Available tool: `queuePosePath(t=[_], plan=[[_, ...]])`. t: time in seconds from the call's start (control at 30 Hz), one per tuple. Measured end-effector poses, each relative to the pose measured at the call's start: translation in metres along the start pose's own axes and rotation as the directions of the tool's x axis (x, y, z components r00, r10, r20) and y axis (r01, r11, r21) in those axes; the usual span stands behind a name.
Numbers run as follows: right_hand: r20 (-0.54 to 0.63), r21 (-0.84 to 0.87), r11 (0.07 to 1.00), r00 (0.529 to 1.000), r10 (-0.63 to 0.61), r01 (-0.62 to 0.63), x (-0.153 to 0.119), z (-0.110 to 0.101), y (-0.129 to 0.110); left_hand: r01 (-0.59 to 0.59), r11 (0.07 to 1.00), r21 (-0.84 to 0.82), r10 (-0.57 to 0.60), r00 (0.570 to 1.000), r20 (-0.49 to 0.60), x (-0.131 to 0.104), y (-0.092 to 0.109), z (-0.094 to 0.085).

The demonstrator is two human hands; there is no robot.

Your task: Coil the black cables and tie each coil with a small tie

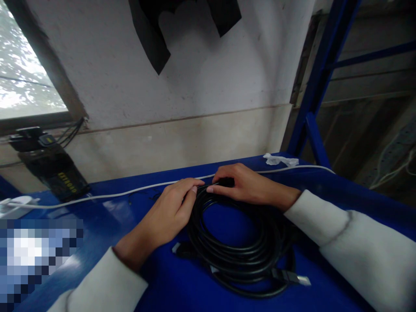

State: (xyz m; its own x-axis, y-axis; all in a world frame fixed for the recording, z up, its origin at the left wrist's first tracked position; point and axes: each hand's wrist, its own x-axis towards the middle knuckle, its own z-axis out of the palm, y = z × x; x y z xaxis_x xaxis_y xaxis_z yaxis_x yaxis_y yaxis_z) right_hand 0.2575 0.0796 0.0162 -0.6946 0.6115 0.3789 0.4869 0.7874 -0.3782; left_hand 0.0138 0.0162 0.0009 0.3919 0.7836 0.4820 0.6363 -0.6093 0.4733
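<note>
A coil of thick black cable (240,249) lies in several loops on the blue tabletop (156,286). One plug (299,279) with a bare metal tip sticks out at the coil's front right. Another connector (182,249) with a pale end lies at its left side. My left hand (175,208) is closed on the far left of the loops, thumb against fingers. At the far top of the coil my right hand (238,184) is curled around the cable, its thumb pointing toward my left hand. A thin dark strand shows between the two thumbs; its kind is unclear.
A white cord (126,193) runs along the back of the table to a white power strip (19,207) at left. Nearby stands a dark bottle (53,169). Crumpled clear plastic (279,160) lies at the back right, near a blue metal post (316,91). A wall closes the far side.
</note>
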Motion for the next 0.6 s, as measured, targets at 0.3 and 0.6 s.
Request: queuePosePath(t=[0.3, 0.6], plan=[[0.001, 0.000, 1.000, 1.000, 0.003, -0.003, 0.0002, 0.0000, -0.0005, -0.001, 1.000, 0.001, 0.001, 1.000, -0.006, 0.0004, 0.0016, -0.0002], [-0.003, 0.004, 1.000, 1.000, -0.003, 0.003, 0.0004, -0.0004, -0.0004, 0.007, 1.000, 0.002, -0.007, 1.000, 0.002, 0.0014, 0.0026, 0.0000]])
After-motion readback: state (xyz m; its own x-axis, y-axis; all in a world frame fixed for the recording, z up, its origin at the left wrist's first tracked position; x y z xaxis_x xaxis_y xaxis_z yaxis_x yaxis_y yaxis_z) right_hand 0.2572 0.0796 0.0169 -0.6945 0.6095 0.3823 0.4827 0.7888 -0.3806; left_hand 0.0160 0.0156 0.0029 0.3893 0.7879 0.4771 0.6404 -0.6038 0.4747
